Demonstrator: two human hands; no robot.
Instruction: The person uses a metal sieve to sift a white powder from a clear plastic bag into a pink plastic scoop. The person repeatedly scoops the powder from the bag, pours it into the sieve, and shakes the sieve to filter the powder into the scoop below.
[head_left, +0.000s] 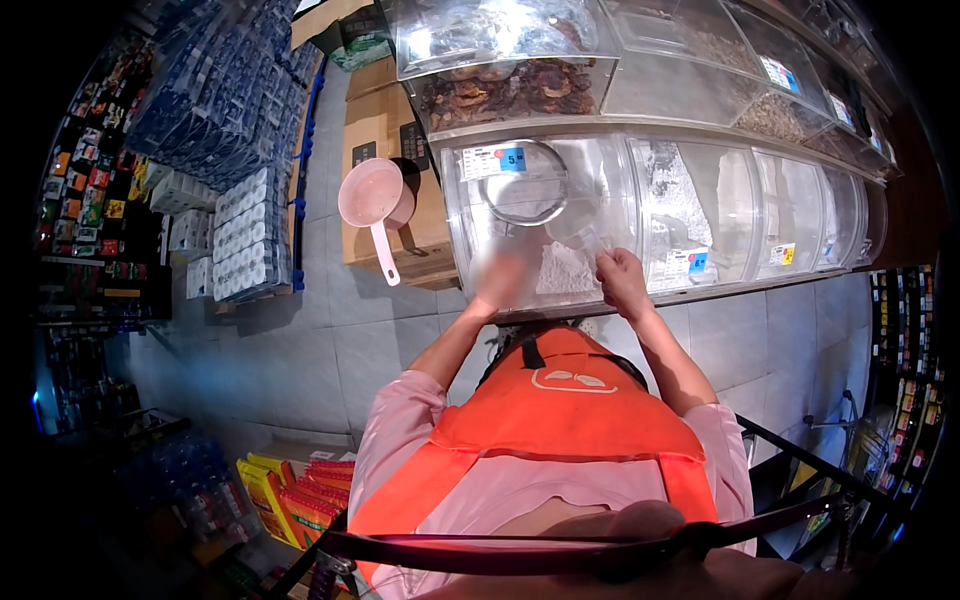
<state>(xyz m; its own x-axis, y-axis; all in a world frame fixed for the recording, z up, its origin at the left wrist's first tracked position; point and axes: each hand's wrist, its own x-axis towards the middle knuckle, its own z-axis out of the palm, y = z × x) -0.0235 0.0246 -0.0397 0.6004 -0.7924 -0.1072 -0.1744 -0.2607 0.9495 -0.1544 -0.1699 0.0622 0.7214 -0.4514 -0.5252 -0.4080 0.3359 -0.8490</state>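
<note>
In front of me is a clear plastic bulk bin (472, 217) with white powder (564, 268) inside. A round metal-rimmed ring (525, 182), perhaps a sieve, shows at its upper part beside a price tag (493, 161). My left hand (504, 277) is at the bin's near left part; a blur covers it, so its fingers and anything in them are hidden. My right hand (621, 281) is closed on the end of a clear plastic piece (592, 238), perhaps a scoop handle, above the powder. A pink plastic dipper (373, 193) lies left of the bin, on a cardboard box.
The cardboard box (367, 97) stands left of the bins. More clear bins (694, 210) run to the right, and a raised row behind holds dried brown food (510, 90). Stacked paper rolls (247, 240) stand at left. A cart (847, 427) is at the lower right.
</note>
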